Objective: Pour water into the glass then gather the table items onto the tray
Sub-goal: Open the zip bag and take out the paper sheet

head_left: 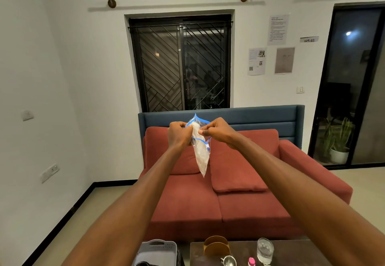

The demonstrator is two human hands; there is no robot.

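Head view, both hands pinching zip bag (200,151), sofa (239,193) behind, possibly tissues inside

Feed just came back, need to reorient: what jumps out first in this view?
Both hands, left hand and right hand, pinch the top of a clear zip bag held up mid-frame, before the red sofa. At the bottom edge, a glass stands on the dark table, with a grey tray to its left.
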